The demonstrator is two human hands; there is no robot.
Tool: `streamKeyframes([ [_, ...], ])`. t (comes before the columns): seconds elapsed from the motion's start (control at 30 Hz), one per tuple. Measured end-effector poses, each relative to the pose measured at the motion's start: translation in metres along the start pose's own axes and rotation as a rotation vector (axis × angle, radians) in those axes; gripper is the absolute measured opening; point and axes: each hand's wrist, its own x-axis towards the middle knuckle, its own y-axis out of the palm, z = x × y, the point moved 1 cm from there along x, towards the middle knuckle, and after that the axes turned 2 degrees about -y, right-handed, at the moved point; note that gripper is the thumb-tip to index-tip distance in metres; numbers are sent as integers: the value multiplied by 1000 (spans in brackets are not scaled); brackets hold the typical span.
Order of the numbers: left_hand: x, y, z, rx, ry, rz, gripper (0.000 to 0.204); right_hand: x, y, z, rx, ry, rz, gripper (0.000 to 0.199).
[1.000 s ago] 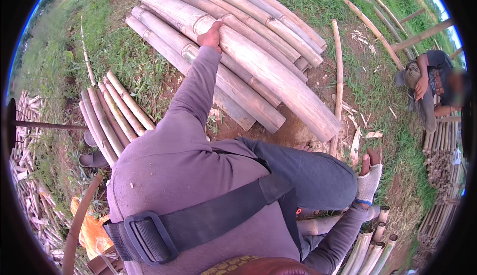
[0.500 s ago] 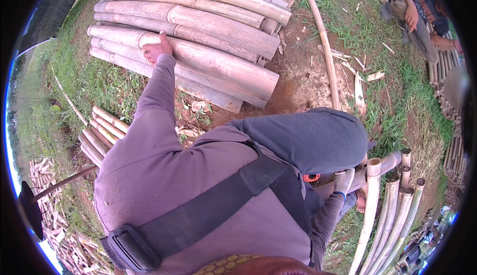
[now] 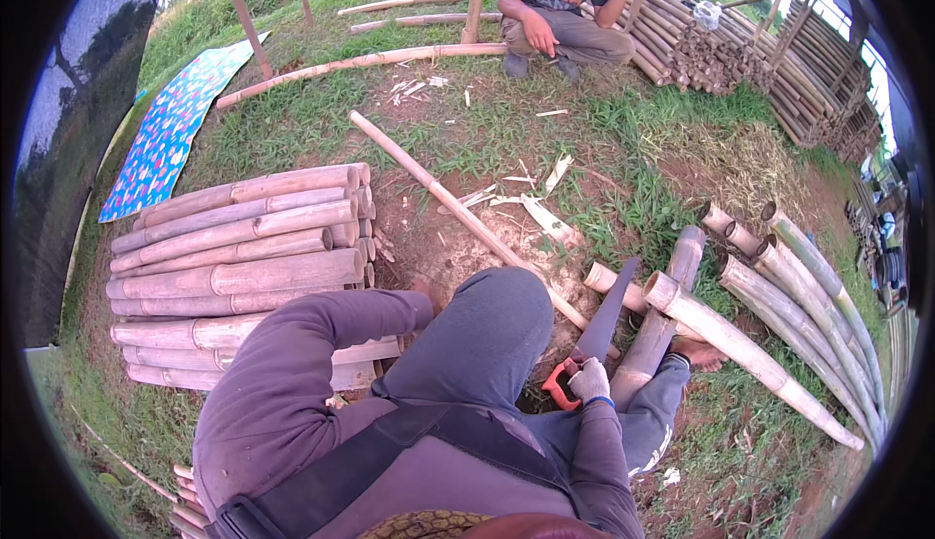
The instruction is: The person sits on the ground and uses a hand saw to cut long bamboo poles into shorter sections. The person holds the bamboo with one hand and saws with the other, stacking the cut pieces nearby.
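Observation:
My gloved right hand [image 3: 590,381] is closed round the orange handle of a handsaw [image 3: 604,320], whose blade points up and away from me. Just right of the blade, a pale bamboo pole [image 3: 750,359] rests across a thicker bamboo log [image 3: 646,356] lying near my bare foot. My left forearm is bent toward my raised knee. Only a little of my left hand [image 3: 425,291] shows beside the knee, and its fingers are hidden. Left of it lies a stack of cut bamboo lengths [image 3: 282,274].
Several bamboo poles [image 3: 808,296] fan out at the right. A long thin pole [image 3: 458,208] lies diagonally ahead, near split bamboo scraps [image 3: 550,218]. Another person [image 3: 560,13] sits on the grass at the far side, beside a large bamboo pile [image 3: 672,47]. A blue patterned sheet [image 3: 175,130] lies far left.
My view has swung up and to the right. My left hand has come off the bamboo stack to beside my knee. The saw blade now shows; before, only some orange handle was visible.

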Motion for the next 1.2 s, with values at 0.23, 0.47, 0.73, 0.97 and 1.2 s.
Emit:
streamKeyframes([
  [0.23, 43, 50, 18, 32, 49, 262, 58, -24, -26, 14, 61, 12, -4, 47],
  [0.47, 50, 76, 1, 12, 75, 222, 64, -9, -14, -9, 122, 32, -10, 42],
  [0.73, 37, 120, 5, -28, 105, 231, 70, -13, -15, -5, 112, 48, 3, 48],
  [0.97, 23, 145, 22, 21, 130, 158, 76, -12, -20, -3, 46, 73, 38, 51],
  [1.2, 9, 165, 41, 106, 126, 21, 82, -9, -32, 17, 100, 6, 53, 43],
])
